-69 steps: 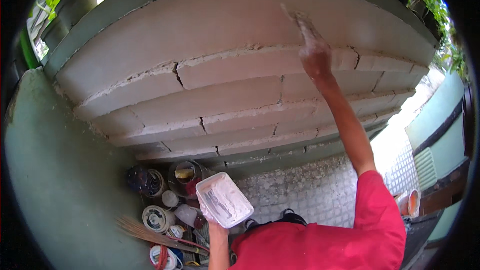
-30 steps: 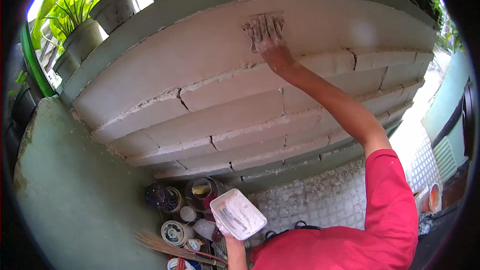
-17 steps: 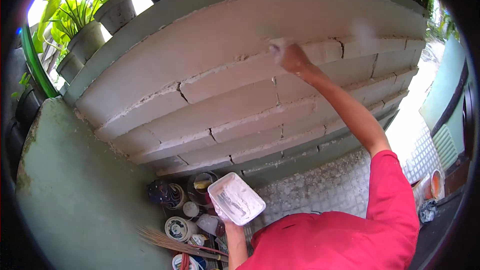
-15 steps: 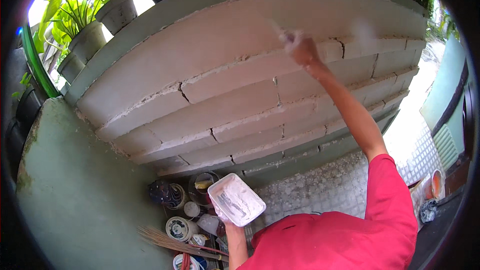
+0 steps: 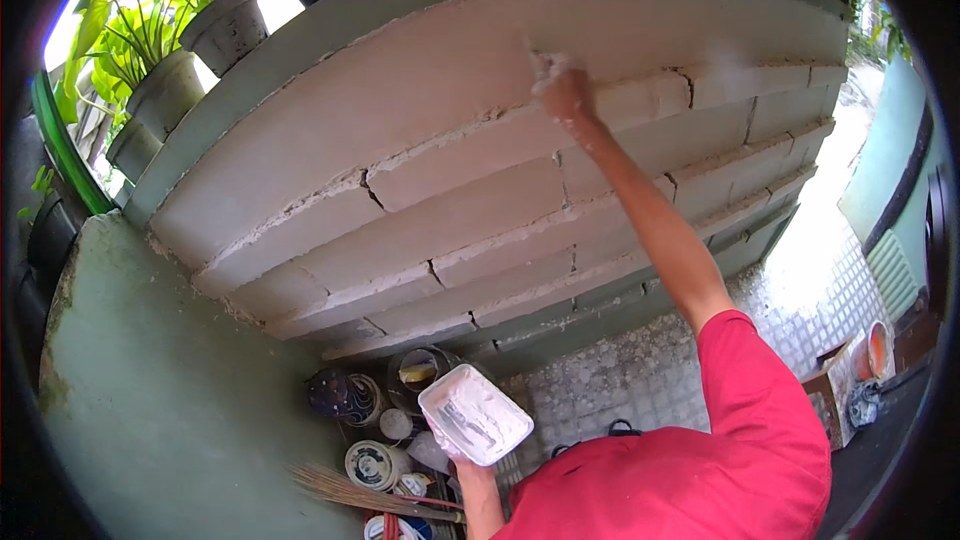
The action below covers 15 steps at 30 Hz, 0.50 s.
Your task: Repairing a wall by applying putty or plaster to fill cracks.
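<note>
L hand (image 5: pixel 452 450) w/ tub (image 5: pixel 476 414) — grip part-hidden

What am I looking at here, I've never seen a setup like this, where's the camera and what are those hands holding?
There's no machine, just a person's two bare hands. The camera sits on their head, looking down; its very wide lens bends straight edges. The left hand holds a white tray with pinkish-white paste in it. The right hand is raised at the pale wall and seems to grip a thin blade, though it's blurred. On the floor, at lower left, are a broom and several containers, including a white bucket.
</note>
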Available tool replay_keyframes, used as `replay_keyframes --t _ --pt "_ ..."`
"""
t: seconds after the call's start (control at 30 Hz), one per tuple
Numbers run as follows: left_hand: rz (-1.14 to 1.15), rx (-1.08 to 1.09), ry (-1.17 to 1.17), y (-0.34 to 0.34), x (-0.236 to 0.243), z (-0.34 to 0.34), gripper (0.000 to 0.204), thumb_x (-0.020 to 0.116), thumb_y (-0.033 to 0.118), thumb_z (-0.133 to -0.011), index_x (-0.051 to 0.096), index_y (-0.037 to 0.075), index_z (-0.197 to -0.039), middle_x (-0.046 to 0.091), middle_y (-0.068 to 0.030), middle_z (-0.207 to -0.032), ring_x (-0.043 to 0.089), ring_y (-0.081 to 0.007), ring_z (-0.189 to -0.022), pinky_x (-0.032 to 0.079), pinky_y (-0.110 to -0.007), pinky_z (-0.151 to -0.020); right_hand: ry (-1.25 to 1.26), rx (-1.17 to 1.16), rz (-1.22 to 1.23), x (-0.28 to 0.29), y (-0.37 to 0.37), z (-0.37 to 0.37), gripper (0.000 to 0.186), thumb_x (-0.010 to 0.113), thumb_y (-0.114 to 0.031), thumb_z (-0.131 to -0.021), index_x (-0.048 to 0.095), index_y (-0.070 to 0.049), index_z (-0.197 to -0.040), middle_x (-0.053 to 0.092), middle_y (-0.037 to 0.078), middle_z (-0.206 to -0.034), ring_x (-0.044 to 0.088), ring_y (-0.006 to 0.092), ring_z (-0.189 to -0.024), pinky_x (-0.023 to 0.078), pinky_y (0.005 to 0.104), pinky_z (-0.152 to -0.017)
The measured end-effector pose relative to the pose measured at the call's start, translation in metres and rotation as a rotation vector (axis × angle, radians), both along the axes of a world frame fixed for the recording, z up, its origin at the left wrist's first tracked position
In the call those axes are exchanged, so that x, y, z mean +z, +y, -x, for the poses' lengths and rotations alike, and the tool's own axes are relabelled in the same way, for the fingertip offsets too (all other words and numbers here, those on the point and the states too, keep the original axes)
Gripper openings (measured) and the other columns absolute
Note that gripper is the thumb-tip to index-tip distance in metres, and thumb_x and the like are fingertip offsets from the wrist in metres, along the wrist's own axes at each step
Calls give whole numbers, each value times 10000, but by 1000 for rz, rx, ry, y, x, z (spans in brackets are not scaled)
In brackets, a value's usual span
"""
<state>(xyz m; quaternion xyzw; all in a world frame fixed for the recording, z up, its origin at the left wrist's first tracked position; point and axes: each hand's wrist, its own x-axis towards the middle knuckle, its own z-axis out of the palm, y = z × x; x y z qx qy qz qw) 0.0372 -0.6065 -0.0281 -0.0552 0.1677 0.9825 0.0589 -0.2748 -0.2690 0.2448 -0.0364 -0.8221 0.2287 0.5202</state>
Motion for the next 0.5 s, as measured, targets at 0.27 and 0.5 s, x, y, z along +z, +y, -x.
replay_keyframes --t 0.27,0.5 --pt "-28 -58 72 -11 0 1 634 457 527 -847 423 104 -1319 509 -120 -1278 549 -334 -1091 452 -519 -920 130 107 -51 6 -48 -15 208 564 -244 -797 646 -60 -849 627 206 -773 614 383 -735 494 461 -621" --pt "1 -73 62 -14 -7 -3 602 456 500 -863 424 103 -1316 515 -122 -1273 561 -331 -1075 472 -507 -901 -109 -268 -38 57 85 -18 284 542 -234 -776 595 -44 -979 613 194 -860 598 363 -807 481 481 -711"
